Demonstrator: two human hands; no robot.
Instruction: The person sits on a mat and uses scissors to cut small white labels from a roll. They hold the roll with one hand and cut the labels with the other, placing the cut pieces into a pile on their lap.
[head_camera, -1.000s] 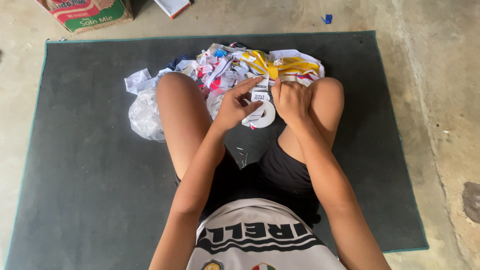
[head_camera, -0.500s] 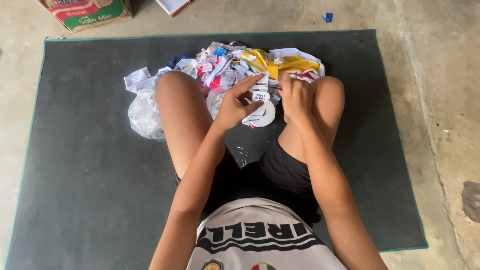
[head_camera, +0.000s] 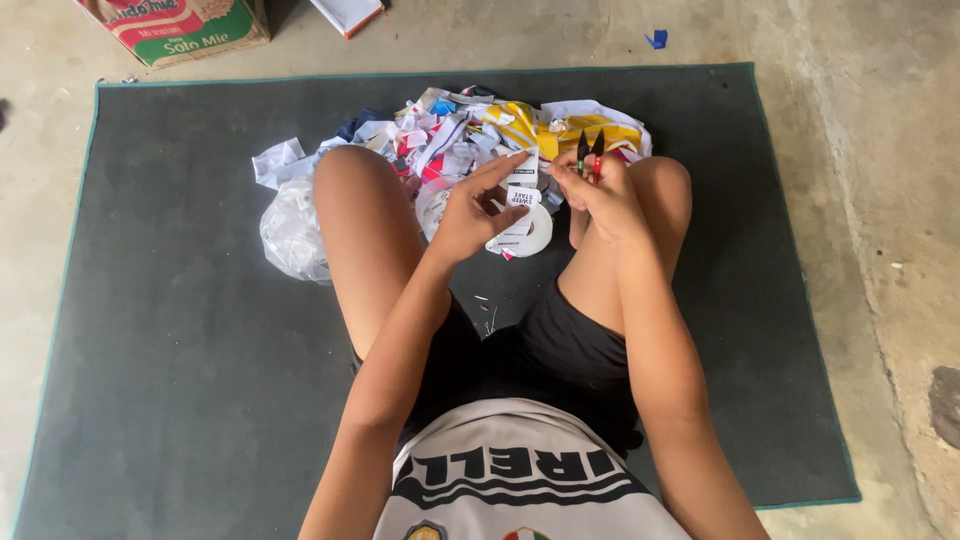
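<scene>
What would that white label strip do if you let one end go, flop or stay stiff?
Probably flop: the label strip looks thin and already bends between the left hand and right hand. It likely weighs little, like the cut scraps heaped on the mat. It may curl back toward its roll.

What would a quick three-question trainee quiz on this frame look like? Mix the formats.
1. True or false: the right hand holds small snips, tips pointing away from the person.
2. What does the left hand hold? A) white label strip B) cardboard box C) blue scrap
3. Fill in: the pile of cut scraps lies on a dark ____.

Key: 1 true; 2 A; 3 mat.
</scene>
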